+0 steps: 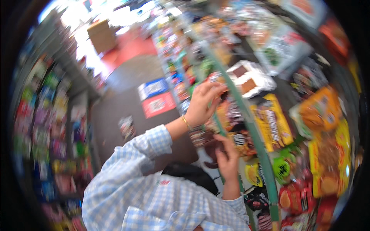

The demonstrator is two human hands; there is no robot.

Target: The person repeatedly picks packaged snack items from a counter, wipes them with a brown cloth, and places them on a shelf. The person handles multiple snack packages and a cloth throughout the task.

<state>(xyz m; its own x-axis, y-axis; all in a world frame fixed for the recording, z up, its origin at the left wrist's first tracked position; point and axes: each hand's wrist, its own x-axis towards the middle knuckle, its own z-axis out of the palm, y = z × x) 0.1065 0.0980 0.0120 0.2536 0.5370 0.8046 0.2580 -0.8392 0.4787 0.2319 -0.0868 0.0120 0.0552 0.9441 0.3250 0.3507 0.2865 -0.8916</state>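
Observation:
My left hand (203,102), with a gold bracelet at the wrist, reaches over small packets at the green shelf edge (244,105). Its fingers are curled near that edge, and blur hides whether anything is pinched. Lower down, my right hand (229,160) is beside the shelf, fingers apart and nothing seen between them. A dark brown rounded thing (210,151) lies just left of its fingers. Close by on the right are a black-and-orange packet (241,141) and a yellow packet (271,124). Both arms wear blue checked sleeves.
Shelves of colourful packets (47,124) line the left side. Blue (154,89) and red (158,104) cards with printed codes lie on the brown surface (109,109), with a small packet (126,127) nearby. Further off stands a cardboard box (101,36). Bagged snacks (329,156) fill the right.

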